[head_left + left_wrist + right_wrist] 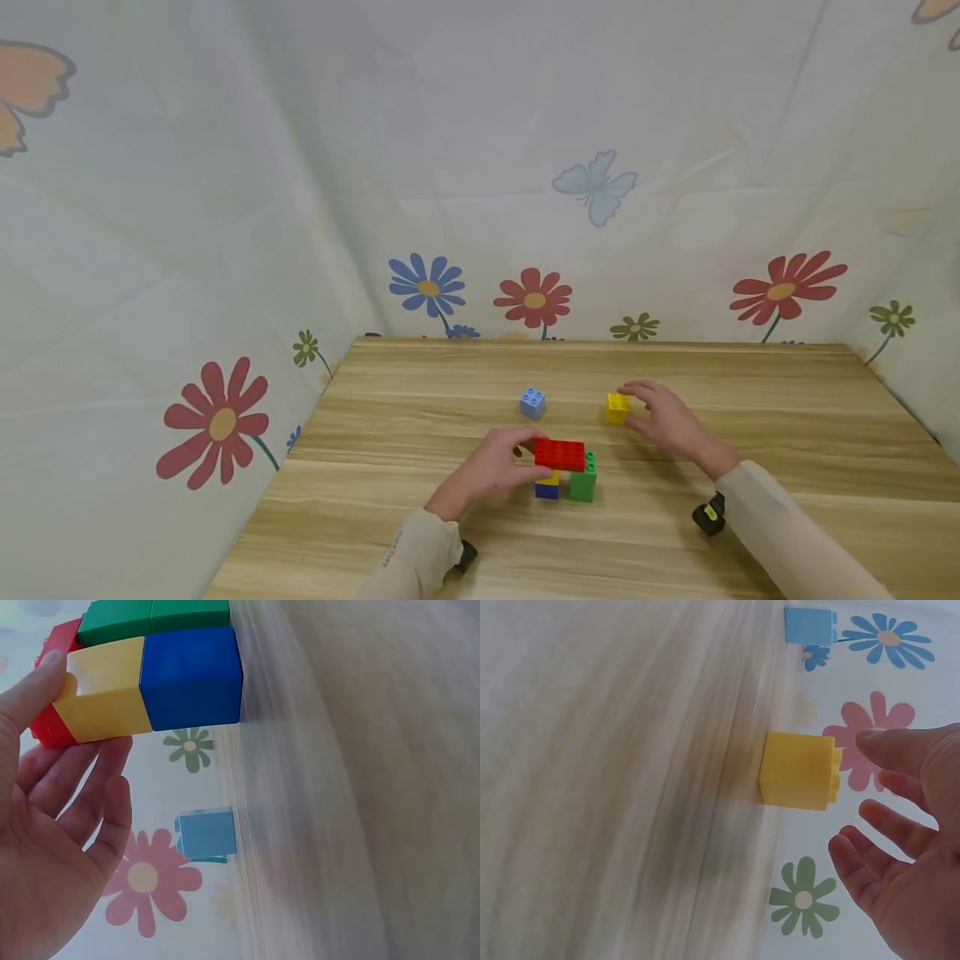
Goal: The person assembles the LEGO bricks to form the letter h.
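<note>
Red toy brick (559,455) was pinched by left grip (491,467), studs up, long axis left-to-right; right grip (666,423) was held wide beside stud-up yellow brick (618,409); sleeve lettering (393,547) was unreadable.

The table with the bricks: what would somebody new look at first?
Probably the bright red brick, on top of the little build on the table, gripped by the left hand. Next, maybe the lone yellow brick farther back and to the right, beside the right hand. Then the big red flower on the pale cloth left of the table.
</note>
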`<state>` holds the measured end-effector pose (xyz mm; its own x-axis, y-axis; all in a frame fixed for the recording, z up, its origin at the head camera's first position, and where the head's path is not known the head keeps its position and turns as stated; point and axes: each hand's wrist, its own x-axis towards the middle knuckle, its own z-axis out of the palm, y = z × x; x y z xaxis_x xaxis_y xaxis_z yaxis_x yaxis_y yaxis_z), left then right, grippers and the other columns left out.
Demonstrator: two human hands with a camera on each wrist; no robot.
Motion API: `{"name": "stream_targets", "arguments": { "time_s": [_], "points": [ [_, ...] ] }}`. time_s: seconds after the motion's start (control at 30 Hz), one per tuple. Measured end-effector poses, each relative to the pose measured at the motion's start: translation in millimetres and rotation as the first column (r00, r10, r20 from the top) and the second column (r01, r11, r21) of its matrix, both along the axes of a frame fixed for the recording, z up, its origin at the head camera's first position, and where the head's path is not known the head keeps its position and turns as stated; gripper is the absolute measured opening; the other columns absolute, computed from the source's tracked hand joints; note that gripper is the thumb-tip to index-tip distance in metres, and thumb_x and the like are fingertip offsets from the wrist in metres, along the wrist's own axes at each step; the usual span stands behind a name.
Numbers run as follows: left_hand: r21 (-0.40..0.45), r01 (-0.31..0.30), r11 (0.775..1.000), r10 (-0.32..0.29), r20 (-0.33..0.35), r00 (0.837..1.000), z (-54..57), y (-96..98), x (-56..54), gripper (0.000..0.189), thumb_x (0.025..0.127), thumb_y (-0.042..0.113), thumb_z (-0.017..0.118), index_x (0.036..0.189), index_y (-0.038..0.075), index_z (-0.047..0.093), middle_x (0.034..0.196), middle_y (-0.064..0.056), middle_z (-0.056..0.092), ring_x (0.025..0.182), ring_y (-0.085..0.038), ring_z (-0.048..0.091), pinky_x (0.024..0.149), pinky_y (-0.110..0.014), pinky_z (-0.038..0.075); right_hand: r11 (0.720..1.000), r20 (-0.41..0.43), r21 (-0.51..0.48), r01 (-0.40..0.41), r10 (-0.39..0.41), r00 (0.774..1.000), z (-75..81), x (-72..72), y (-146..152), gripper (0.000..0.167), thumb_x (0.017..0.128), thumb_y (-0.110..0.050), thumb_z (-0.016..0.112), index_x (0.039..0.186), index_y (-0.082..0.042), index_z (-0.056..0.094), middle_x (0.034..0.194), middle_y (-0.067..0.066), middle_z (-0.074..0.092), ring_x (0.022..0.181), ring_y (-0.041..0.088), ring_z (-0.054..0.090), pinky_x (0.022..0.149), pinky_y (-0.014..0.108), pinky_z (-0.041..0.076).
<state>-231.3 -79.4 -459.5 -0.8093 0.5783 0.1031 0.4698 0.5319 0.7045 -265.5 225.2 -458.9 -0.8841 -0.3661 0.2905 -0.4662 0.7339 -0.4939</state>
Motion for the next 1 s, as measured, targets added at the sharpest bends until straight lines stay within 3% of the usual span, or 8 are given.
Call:
{"name": "stream_targets", "arguments": {
  "time_s": [0.33,1.0],
  "points": [
    [0.008,0.002,1.0,-0.002,-0.031,1.0,1.5,3.1,1.2,0.031,0.085,0.036,0.07,0.111,0.021,0.064,0.099,0.017,0.063,0.094,-0.008,0.058,0.077,-0.024,0.046,1.0,0.073,0.015,0.017,-0.018,0.997,-7.6,-11.4,0.4,0.045,0.085,-0.004,0.069,0.126,0.005,0.053,0.127,0.025,0.05,0.114,0.042,0.05,0.088,0.055,0.044],
    [0.002,-0.042,0.999,0.042,0.01,0.999,1.7,10.5,2.2,0.035,0.085,0.039,0.069,0.115,0.022,0.063,0.099,0.018,0.062,0.094,-0.011,0.058,0.078,-0.025,0.045,1.0,0.189,0.016,0.01,-0.013,0.982,-21.0,-27.8,-0.8,0.043,0.088,-0.003,0.063,0.128,0.006,0.051,0.127,0.025,0.052,0.108,0.038,0.053,0.089,0.051,0.044]
  ]
}}
